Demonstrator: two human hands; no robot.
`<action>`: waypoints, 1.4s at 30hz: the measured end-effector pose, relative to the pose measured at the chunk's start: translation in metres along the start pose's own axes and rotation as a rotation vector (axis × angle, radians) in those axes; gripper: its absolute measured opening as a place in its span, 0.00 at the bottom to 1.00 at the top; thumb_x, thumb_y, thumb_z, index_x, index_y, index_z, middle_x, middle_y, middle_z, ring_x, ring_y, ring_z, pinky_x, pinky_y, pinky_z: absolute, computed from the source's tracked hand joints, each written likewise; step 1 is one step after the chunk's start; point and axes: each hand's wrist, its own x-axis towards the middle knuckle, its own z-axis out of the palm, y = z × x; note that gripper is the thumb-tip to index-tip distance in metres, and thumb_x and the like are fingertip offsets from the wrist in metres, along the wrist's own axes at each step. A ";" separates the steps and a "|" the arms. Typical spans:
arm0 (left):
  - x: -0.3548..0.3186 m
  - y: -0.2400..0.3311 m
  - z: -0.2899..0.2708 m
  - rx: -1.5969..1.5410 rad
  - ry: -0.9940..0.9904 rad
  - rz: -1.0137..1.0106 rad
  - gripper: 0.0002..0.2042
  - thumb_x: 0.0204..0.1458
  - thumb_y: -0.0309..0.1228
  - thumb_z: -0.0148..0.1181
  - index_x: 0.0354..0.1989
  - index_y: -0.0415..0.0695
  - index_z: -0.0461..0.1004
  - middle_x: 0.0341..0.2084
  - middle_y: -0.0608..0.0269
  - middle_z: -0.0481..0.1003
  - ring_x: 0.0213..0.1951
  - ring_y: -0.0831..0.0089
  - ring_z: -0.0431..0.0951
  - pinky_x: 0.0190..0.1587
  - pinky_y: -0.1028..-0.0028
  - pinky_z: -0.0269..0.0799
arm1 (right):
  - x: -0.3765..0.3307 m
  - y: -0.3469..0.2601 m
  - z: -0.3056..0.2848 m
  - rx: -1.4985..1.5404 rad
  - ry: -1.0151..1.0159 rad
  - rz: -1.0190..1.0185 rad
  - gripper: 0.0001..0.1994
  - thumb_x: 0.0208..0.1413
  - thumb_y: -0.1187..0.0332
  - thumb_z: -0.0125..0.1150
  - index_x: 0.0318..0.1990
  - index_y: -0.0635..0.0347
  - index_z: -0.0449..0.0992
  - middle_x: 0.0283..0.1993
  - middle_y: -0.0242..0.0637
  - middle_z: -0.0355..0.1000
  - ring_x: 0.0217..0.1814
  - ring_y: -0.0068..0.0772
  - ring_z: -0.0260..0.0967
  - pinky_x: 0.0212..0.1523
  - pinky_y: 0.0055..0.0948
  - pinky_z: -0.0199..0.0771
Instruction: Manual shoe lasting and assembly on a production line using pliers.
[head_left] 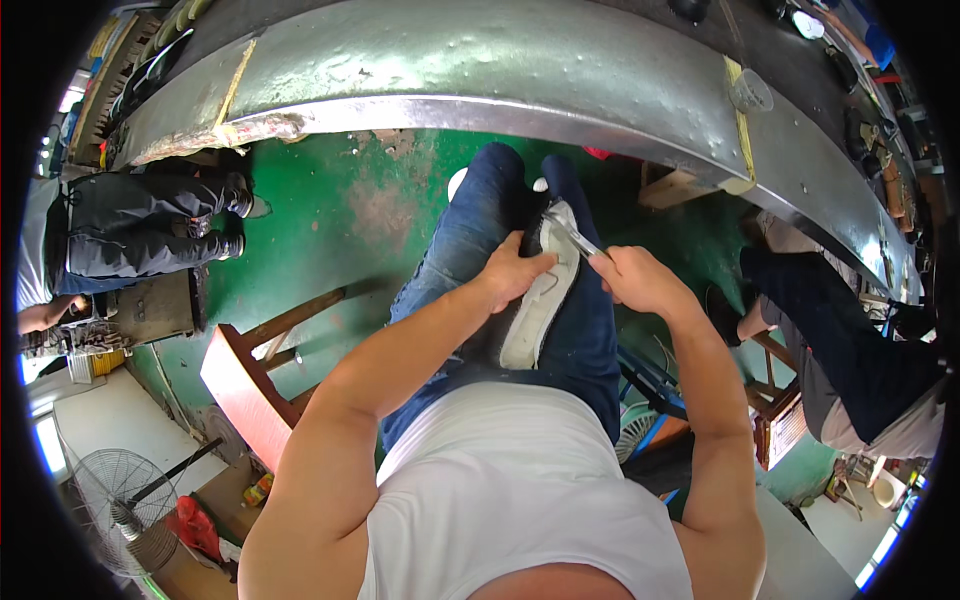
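Note:
A shoe with a pale sole facing up lies along my lap, between my blue-jeaned thighs. My left hand grips its side near the toe end, fingers pressed on the sole's edge. My right hand is closed around the handles of a metal plier-like tool, whose tip touches the shoe's toe. Both forearms come in from below, over my white shirt.
A long grey metal workbench curves across the top. The floor is green. A wooden stool stands to my left, a fan at lower left. Seated people are at the left and right.

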 end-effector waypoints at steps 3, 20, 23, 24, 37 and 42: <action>0.004 0.003 -0.001 -0.004 -0.025 0.002 0.43 0.48 0.42 0.68 0.70 0.34 0.54 0.58 0.42 0.69 0.60 0.59 0.72 0.61 0.65 0.67 | -0.006 -0.005 -0.001 0.125 0.064 -0.009 0.25 0.68 0.52 0.48 0.33 0.69 0.75 0.29 0.49 0.77 0.35 0.49 0.76 0.40 0.43 0.73; 0.010 0.004 -0.022 -0.109 -0.301 -0.108 0.61 0.46 0.49 0.73 0.75 0.36 0.31 0.72 0.40 0.49 0.73 0.54 0.50 0.72 0.52 0.37 | -0.068 0.007 0.073 -0.288 0.126 -0.283 0.22 0.58 0.66 0.59 0.58 0.66 0.71 0.44 0.54 0.75 0.45 0.55 0.75 0.48 0.45 0.75; 0.009 0.006 -0.024 -0.145 -0.283 -0.109 0.59 0.47 0.46 0.73 0.74 0.34 0.32 0.70 0.38 0.53 0.71 0.55 0.56 0.72 0.58 0.46 | -0.062 0.015 0.084 -0.216 0.073 -0.186 0.18 0.59 0.65 0.59 0.55 0.63 0.73 0.42 0.52 0.75 0.45 0.56 0.74 0.46 0.45 0.74; 0.012 0.002 -0.024 -0.149 -0.278 -0.107 0.59 0.47 0.46 0.73 0.74 0.34 0.32 0.70 0.38 0.53 0.71 0.55 0.56 0.72 0.58 0.46 | -0.061 0.021 0.094 -0.119 0.144 -0.212 0.16 0.60 0.64 0.59 0.52 0.62 0.73 0.41 0.51 0.75 0.44 0.56 0.74 0.46 0.46 0.74; -0.025 -0.052 -0.004 -0.257 -0.291 0.185 0.50 0.57 0.26 0.62 0.76 0.52 0.27 0.69 0.52 0.57 0.67 0.66 0.60 0.69 0.69 0.55 | -0.110 0.023 0.117 -0.357 0.238 -0.118 0.10 0.57 0.70 0.57 0.43 0.64 0.73 0.37 0.51 0.75 0.39 0.53 0.76 0.41 0.44 0.77; -0.007 -0.073 0.005 -0.085 -0.104 0.276 0.49 0.55 0.28 0.63 0.76 0.50 0.30 0.67 0.47 0.59 0.65 0.61 0.64 0.67 0.70 0.59 | -0.131 0.013 0.118 -0.469 0.090 -0.103 0.09 0.56 0.71 0.57 0.42 0.64 0.73 0.37 0.50 0.74 0.39 0.51 0.76 0.40 0.43 0.77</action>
